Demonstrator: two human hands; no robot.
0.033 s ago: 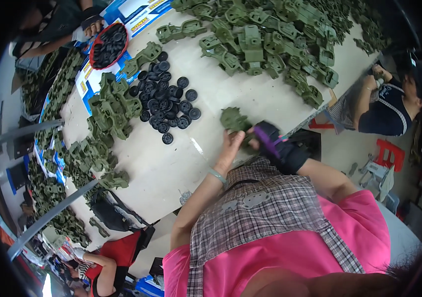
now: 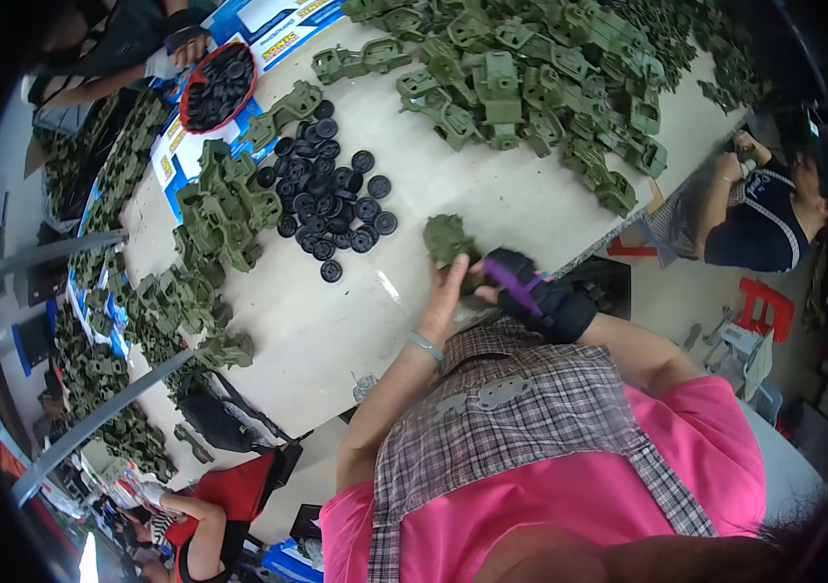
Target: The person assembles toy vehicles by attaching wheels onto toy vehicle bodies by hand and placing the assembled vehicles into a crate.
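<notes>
Near the table's front edge, both my hands are at a green plastic toy vehicle part (image 2: 447, 237). My left hand (image 2: 446, 287), bare with a bracelet at the wrist, is closed around its near end. My right hand (image 2: 528, 290) wears a dark fingerless glove with a purple band. Its bare fingertips are closed against the near right side of the part, where more green shows between the hands. The exact grip is partly hidden and a little blurred. Beyond my left hand, a heap of black toy wheels (image 2: 322, 194) lies loose on the table.
Green vehicle bodies (image 2: 501, 87) are piled at the far side, with another stack (image 2: 220, 209) left of the wheels. A red basket (image 2: 257, 73) of black parts stands far left beside another person's gloved hand (image 2: 181, 51). Another person (image 2: 769, 204) sits at right. Grey bars (image 2: 103, 423) cross the left.
My hands and the green part have shifted slightly left, and the part has turned a little. The wheels and piles keep their places.
</notes>
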